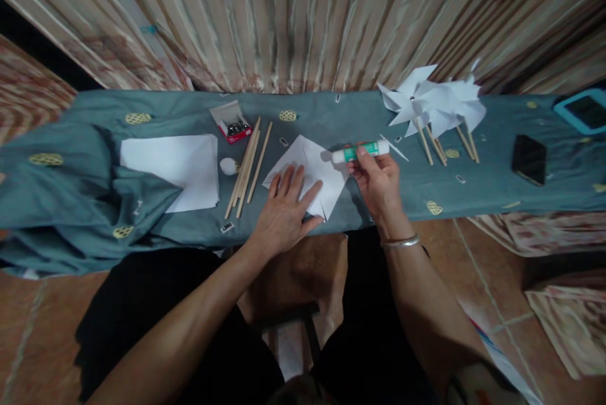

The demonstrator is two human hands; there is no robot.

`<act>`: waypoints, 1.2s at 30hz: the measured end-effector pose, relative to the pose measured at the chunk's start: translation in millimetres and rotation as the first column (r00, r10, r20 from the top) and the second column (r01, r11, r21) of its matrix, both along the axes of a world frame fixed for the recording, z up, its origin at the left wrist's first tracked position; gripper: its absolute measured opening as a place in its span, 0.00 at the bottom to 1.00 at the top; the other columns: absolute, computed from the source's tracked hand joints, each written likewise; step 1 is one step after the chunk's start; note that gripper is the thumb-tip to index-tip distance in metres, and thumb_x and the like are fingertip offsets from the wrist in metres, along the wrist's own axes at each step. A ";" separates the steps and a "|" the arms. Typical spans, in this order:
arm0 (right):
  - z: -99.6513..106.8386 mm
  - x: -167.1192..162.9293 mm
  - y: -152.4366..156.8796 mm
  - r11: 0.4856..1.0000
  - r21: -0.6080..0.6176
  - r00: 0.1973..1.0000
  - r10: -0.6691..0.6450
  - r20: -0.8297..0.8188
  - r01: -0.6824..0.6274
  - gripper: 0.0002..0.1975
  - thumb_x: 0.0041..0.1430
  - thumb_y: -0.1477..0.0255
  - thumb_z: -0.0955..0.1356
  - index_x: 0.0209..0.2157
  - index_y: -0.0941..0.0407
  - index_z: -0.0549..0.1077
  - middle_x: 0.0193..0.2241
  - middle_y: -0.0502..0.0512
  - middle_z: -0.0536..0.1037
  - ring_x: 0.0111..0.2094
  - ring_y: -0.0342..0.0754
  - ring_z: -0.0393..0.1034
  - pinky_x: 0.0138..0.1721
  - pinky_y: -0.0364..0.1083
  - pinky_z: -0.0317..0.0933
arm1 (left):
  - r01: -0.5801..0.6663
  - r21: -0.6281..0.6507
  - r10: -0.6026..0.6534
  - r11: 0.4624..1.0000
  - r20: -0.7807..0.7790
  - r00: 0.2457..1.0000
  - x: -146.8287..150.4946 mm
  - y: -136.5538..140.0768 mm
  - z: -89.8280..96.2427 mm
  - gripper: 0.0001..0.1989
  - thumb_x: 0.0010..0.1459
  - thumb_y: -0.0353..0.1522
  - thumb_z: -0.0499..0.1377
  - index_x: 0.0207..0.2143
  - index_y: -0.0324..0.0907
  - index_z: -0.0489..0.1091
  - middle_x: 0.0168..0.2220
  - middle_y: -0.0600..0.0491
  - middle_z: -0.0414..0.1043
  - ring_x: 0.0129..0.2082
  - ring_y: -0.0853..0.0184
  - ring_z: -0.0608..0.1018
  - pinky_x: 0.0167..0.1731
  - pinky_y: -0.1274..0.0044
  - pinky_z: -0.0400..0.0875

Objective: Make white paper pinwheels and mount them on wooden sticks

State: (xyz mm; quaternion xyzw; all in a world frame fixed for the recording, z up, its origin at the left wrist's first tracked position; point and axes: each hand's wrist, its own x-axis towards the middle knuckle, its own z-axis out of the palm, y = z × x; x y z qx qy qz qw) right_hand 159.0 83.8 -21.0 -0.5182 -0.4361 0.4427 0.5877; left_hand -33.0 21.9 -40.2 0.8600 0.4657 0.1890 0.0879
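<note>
While L hand point(284, 212) lies spread on folded wht paper point(331, 181), R hand point(379, 183) pinches grn-labelled glue stick point(350, 154).

Person, seated. Black cloth on both legs: left leg point(156, 310), right leg point(372, 329). Fabric plain, matte; outer edge on the left side loose and uneven, folds lost in the dark. Both forearms bare. Silver bangle point(400, 243) round the right wrist: narrow, rounded, smooth, shiny, closed or open ring can't tell. Left hand point(285, 212) and right hand point(377, 181) uncovered, fingers bare. Up the right arm, a dark sleeve edge point(487, 385) with a small orange-red patch, blurred. More dark cloth at the waist, too dim for pattern.
</note>
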 end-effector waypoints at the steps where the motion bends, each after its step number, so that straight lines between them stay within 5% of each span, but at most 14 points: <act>1: -0.9 2.4 0.5 0.999 -0.042 0.996 0.007 -0.085 -0.011 0.12 0.51 0.62 0.72 0.33 0.55 0.72 0.30 0.50 0.78 0.26 0.39 0.71 0.33 0.41 0.70 | 0.004 0.004 -0.004 1.000 0.012 1.000 -0.3 -0.3 0.3 0.34 0.57 0.45 0.59 0.62 0.39 0.58 0.66 0.32 0.49 0.67 0.42 0.50 0.61 0.50 0.48; 5: -1.7 7.7 -0.1 0.987 -0.138 0.943 0.030 -0.333 -0.080 0.09 0.50 0.67 0.73 0.30 0.55 0.73 0.25 0.48 0.78 0.27 0.41 0.74 0.36 0.42 0.73 | -0.008 0.085 0.000 0.996 0.090 0.996 -12.3 1.1 5.6 0.33 0.61 0.46 0.53 0.62 0.38 0.56 0.66 0.34 0.50 0.68 0.49 0.51 0.62 0.53 0.49; 9: -0.1 5.2 -2.6 0.974 -0.187 0.843 0.008 -0.538 -0.128 0.08 0.47 0.70 0.74 0.27 0.55 0.72 0.23 0.48 0.79 0.27 0.42 0.77 0.35 0.40 0.75 | -0.245 0.198 0.212 0.949 0.174 0.962 -49.9 11.8 15.2 0.24 0.63 0.37 0.52 0.60 0.40 0.60 0.63 0.39 0.58 0.64 0.55 0.60 0.60 0.58 0.55; 13: 3.1 -0.3 -7.3 0.946 -0.228 0.783 0.040 -0.621 -0.229 0.08 0.47 0.71 0.74 0.26 0.55 0.72 0.23 0.50 0.80 0.26 0.43 0.77 0.31 0.39 0.74 | -0.472 0.128 0.459 0.872 0.120 0.880 -91.0 25.3 18.4 0.21 0.59 0.33 0.53 0.54 0.40 0.69 0.57 0.39 0.67 0.57 0.50 0.66 0.54 0.57 0.63; 19: 5.2 -6.2 -13.9 0.915 -0.216 0.733 0.114 -0.671 -0.340 0.07 0.47 0.71 0.74 0.26 0.56 0.74 0.22 0.49 0.80 0.23 0.40 0.75 0.28 0.36 0.72 | -0.490 0.025 0.484 0.871 0.130 0.865 -110.6 34.1 17.3 0.19 0.56 0.30 0.51 0.47 0.40 0.74 0.47 0.44 0.75 0.49 0.54 0.73 0.50 0.62 0.67; 23: 8.3 -9.2 -19.2 0.914 -0.159 0.735 0.186 -0.652 -0.373 0.07 0.45 0.75 0.75 0.29 0.57 0.76 0.27 0.51 0.82 0.30 0.42 0.78 0.39 0.39 0.73 | -0.554 -0.143 0.564 0.820 0.362 0.742 -105.0 30.1 27.7 0.18 0.53 0.35 0.58 0.45 0.39 0.75 0.44 0.44 0.76 0.42 0.57 0.77 0.46 0.66 0.69; 26: 12.0 -13.2 -24.6 0.888 -0.136 0.740 0.272 -0.615 -0.439 0.10 0.43 0.77 0.75 0.32 0.57 0.77 0.32 0.52 0.83 0.34 0.44 0.79 0.42 0.40 0.73 | -0.413 -0.419 0.580 0.808 0.688 0.437 -88.6 21.7 37.1 0.22 0.45 0.39 0.66 0.44 0.40 0.75 0.37 0.50 0.78 0.34 0.64 0.78 0.39 0.73 0.72; 30: 15.3 -22.1 -31.5 0.837 -0.135 0.719 0.360 -0.595 -0.531 0.13 0.43 0.75 0.76 0.34 0.57 0.78 0.32 0.53 0.83 0.32 0.44 0.79 0.37 0.38 0.73 | -0.028 -0.663 0.661 0.748 0.742 0.115 -60.3 10.8 49.3 0.22 0.37 0.39 0.71 0.37 0.40 0.77 0.32 0.53 0.78 0.28 0.70 0.77 0.35 0.76 0.73; 36: 15.7 -31.5 -36.5 0.811 -0.153 0.713 0.387 -0.585 -0.565 0.14 0.42 0.73 0.78 0.34 0.58 0.78 0.30 0.51 0.83 0.29 0.41 0.78 0.31 0.34 0.71 | 0.114 -0.697 0.694 0.708 0.717 0.071 -43.5 7.1 58.4 0.20 0.33 0.36 0.74 0.32 0.41 0.78 0.30 0.54 0.78 0.28 0.71 0.78 0.35 0.76 0.75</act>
